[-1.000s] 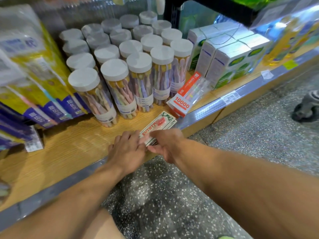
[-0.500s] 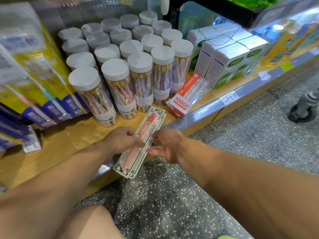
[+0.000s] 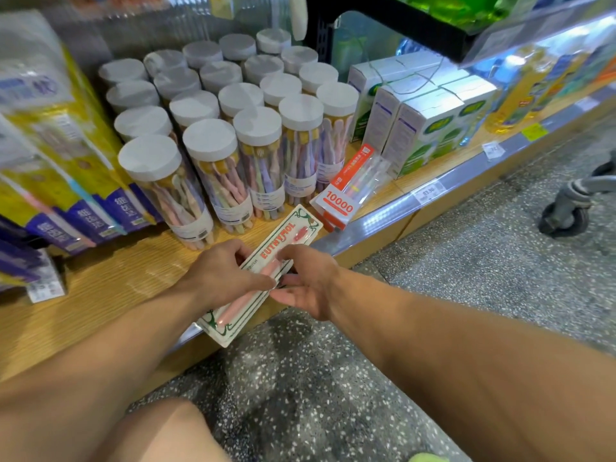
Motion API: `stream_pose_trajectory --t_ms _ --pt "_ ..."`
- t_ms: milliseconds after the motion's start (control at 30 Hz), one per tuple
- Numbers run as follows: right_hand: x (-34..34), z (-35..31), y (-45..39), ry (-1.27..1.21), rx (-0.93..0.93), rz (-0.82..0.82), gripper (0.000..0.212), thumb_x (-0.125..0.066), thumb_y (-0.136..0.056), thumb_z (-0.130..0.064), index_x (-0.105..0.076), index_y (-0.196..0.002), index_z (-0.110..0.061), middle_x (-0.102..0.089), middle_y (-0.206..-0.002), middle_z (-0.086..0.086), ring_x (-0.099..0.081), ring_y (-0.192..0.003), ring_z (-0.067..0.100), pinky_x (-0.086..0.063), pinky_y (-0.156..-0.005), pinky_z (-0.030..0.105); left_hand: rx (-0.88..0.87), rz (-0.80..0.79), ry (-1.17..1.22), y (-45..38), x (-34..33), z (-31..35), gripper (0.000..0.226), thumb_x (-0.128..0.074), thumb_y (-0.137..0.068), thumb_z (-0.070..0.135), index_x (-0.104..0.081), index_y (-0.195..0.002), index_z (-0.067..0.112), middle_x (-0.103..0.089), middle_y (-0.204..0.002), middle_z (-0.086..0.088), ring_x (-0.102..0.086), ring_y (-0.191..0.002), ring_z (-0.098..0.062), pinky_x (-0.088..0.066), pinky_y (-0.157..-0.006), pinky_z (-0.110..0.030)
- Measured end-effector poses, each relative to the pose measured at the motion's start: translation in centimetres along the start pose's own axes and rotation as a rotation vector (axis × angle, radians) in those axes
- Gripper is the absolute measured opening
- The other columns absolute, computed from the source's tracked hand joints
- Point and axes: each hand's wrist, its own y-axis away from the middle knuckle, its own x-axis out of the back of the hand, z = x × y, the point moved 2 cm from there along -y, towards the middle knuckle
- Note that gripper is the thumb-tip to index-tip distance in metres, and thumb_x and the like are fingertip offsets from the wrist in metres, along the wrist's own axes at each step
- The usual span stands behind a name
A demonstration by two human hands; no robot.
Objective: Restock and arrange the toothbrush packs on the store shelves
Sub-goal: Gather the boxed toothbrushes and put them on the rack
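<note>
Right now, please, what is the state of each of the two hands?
Left hand: closed on the EUTHYMOL toothbrush pack, fingers over its middle.
Right hand: half open, fingertips touching the pack's right edge; a firm grip cannot be told.

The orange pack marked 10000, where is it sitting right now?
The orange pack leans at the front edge of the wooden shelf, right of centre in the head view, between the white-capped toothbrush tubes and the white-and-green boxes.
</note>
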Motion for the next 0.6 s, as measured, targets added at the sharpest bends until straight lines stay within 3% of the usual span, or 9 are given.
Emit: stream_pose_trajectory --t_ms 67,133,233,400,467,600 --pt "-0.3 0.1 0.0 0.011 -0.004 -0.027 0.027 -0.067 -0.094 -0.018 -0.063 -0.119 -0.007 -0.074 -0.107 0.017 -0.072 -0.080 0.028 -0.063 -0.053 0.031 -0.012 0.015 0.031 0.2 0.0 0.3 0.047 -0.095 -0.063 0.037 -0.063 -0.093 0.020 -0.068 -0.090 -0.003 -0.061 -0.081 -0.022 -0.048 -0.070 -0.040" --pt "-0.6 0.2 0.0 0.025 0.012 -0.041 0.024 -0.072 -0.092 -0.019 -0.066 -0.111 -0.005 -0.070 -0.086 0.012 -0.064 -0.062 0.019 -0.059 -0.049 0.028 -0.022 -0.014 0.049 0.6 -0.1 0.8 0.048 -0.092 -0.069 0.038 -0.059 -0.098 0.018 -0.061 -0.089 -0.001 -0.054 -0.080 -0.018 -0.041 -0.065 -0.036" --pt "-0.4 0.1 -0.4 0.034 0.042 -0.023 0.022 -0.079 -0.086 -0.020 -0.069 -0.099 -0.006 -0.060 -0.063 0.004 -0.054 -0.051 0.014 -0.054 -0.047 0.025 -0.009 -0.074 0.053 1.2 -0.3 1.3 0.048 -0.086 -0.078 0.040 -0.054 -0.108 0.020 -0.063 -0.101 0.000 -0.058 -0.093 -0.017 -0.043 -0.068 -0.034" --pt "0.8 -0.5 0.5 0.251 0.139 0.024 0.031 -0.082 -0.083 -0.030 -0.070 -0.101 -0.007 -0.069 -0.079 0.011 -0.060 -0.060 0.021 -0.048 -0.044 0.024 0.012 -0.149 0.275 2.3 -0.9 1.6 0.042 -0.087 -0.079 0.030 -0.061 -0.112 0.026 -0.074 -0.107 0.005 -0.068 -0.102 -0.012 -0.051 -0.078 -0.031" --pt "1.4 -1.1 1.1 0.283 0.184 0.017 0.035 -0.077 -0.087 -0.038 -0.068 -0.104 -0.009 -0.074 -0.082 0.014 -0.066 -0.067 0.025 -0.054 -0.053 0.029 0.022 -0.141 0.353 2.3 -1.4 1.7 0.043 -0.088 -0.078 0.028 -0.063 -0.112 0.024 -0.077 -0.106 0.001 -0.072 -0.101 -0.016 -0.055 -0.082 -0.035" --pt "3.6 -2.7 1.5 0.297 0.212 0.077 0.065 -0.054 -0.090 -0.068 -0.070 -0.110 -0.008 -0.077 -0.100 0.016 -0.073 -0.075 0.029 -0.060 -0.067 0.036 0.091 -0.162 0.684 2.4 -3.3 1.6 0.052 -0.086 -0.078 0.013 -0.061 -0.124 0.014 -0.080 -0.109 -0.011 -0.077 -0.100 -0.032 -0.060 -0.093 -0.051"
